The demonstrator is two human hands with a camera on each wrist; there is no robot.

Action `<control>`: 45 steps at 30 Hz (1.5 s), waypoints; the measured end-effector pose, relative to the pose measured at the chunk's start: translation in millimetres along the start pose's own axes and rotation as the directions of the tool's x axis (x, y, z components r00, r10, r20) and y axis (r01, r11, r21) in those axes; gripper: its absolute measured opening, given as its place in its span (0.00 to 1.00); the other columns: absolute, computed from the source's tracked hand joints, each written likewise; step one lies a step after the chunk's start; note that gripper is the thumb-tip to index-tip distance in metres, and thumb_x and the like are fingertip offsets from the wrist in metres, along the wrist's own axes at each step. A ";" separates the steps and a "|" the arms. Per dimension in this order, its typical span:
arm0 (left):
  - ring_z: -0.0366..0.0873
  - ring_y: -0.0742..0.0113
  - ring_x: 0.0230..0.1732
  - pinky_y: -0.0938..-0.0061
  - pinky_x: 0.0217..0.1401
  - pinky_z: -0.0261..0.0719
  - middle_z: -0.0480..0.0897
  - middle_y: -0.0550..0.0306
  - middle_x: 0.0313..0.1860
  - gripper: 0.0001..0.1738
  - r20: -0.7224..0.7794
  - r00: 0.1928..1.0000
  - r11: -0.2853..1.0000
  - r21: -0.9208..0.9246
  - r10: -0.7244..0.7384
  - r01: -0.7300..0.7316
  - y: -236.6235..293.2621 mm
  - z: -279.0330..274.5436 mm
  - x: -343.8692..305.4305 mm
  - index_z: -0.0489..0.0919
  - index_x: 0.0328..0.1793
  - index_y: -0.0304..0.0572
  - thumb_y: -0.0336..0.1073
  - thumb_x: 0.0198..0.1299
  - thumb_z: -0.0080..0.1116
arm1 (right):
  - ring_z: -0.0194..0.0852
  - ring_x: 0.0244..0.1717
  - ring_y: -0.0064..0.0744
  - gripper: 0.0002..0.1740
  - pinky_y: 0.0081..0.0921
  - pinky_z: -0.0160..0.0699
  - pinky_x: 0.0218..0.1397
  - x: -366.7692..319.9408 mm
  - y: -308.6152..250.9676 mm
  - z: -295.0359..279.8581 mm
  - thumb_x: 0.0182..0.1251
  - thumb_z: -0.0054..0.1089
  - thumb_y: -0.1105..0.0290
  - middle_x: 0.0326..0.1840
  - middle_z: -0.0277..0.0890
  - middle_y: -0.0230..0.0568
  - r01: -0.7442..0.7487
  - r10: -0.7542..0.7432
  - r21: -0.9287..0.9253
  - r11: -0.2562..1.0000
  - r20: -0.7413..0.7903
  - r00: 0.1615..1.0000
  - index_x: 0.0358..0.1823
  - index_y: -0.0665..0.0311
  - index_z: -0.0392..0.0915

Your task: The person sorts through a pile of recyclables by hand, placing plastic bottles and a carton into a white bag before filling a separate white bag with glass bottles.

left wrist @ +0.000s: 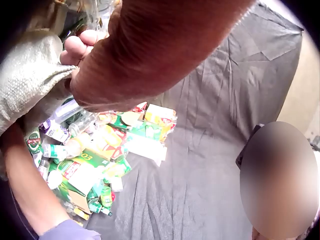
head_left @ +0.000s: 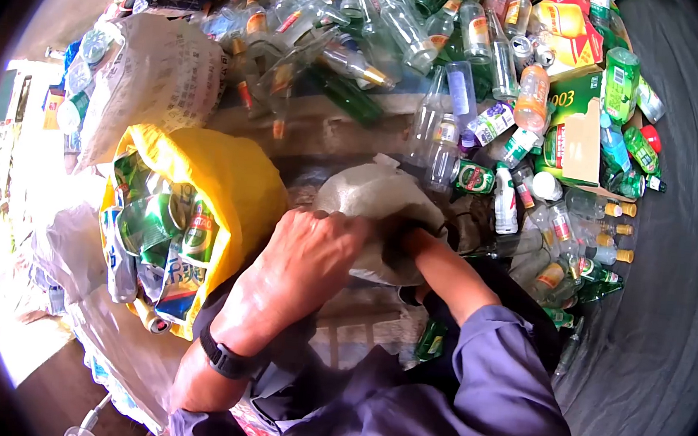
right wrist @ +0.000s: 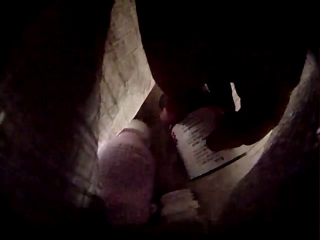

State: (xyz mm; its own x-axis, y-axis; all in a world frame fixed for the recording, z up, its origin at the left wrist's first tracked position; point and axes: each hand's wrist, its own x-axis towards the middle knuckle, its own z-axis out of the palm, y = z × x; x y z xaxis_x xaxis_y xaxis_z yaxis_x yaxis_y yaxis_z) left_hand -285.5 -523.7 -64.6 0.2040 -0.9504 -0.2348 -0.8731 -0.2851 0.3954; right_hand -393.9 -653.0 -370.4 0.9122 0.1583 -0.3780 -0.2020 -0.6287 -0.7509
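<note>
A white woven sack (head_left: 347, 186) stands in front of the person, its mouth turned toward them. The left hand (head_left: 304, 256) grips the sack's rim, fingertips curled over the fabric in the left wrist view. Down inside the sack goes the right forearm (head_left: 452, 277), so the head view hides that hand. In the dim right wrist view the right hand (right wrist: 240, 122) shows as a dark shape, fingers around a white container (right wrist: 197, 142) with printed text. Beside it in the sack are a pale capped bottle (right wrist: 126, 175) and a ribbed whitish piece (right wrist: 180, 204).
At left, a yellow sack (head_left: 240, 183) holds crushed cans, with a full white sack (head_left: 162, 77) behind it. Glass bottles (head_left: 398, 31) pile up at the back. Plastic bottles and a green carton (head_left: 568, 129) lie at right, beside a dark sheet (head_left: 678, 247).
</note>
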 end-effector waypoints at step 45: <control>0.84 0.53 0.37 0.63 0.42 0.80 0.82 0.50 0.33 0.26 0.131 0.991 0.989 0.146 -0.019 0.000 23.1 24.0 -2.9 0.74 0.60 0.36 0.42 0.60 0.66 | 0.88 0.37 0.47 0.14 0.35 0.85 0.34 -94.4 104.7 -169.7 0.64 0.64 0.68 0.36 0.83 0.45 -0.365 0.608 0.557 0.745 -0.345 0.715 0.47 0.69 0.81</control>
State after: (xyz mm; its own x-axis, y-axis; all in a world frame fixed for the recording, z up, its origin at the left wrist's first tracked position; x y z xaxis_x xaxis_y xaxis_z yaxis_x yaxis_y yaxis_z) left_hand -317.0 -524.5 -76.1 0.1612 -0.9201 -0.3569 -0.9283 -0.2641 0.2617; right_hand -440.6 -863.0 -321.5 0.6521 -0.5321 -0.5401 -0.6826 -0.1021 -0.7236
